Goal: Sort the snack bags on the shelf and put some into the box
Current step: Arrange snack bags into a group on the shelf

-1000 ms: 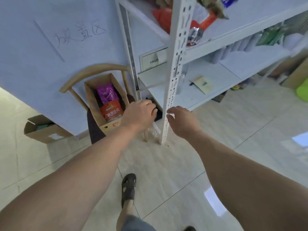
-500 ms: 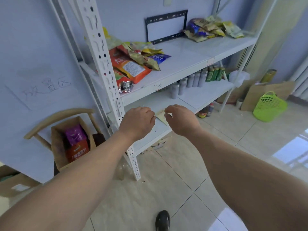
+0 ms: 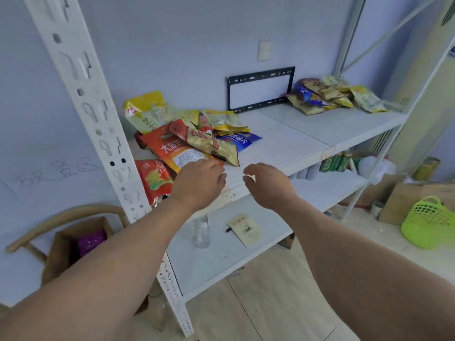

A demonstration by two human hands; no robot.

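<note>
Both hands (image 3: 199, 183) (image 3: 268, 185) at the shelf (image 3: 290, 146) front edge, fingers loosely curled, empty, beside snack bags (image 3: 192, 141).

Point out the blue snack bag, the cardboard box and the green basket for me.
blue snack bag (image 3: 238, 141), head view, centre of its printed face.
cardboard box (image 3: 57, 252), head view, its near left wall.
green basket (image 3: 428, 226), head view, its mesh side wall.

Both hands reach over the shelf (image 3: 283, 148) edge: left hand (image 3: 198, 184) at the orange snack bag (image 3: 177, 150), right hand (image 3: 268, 184) empty (fingers loosely curled); the box (image 3: 59, 252) sits at eight o'clock
</note>
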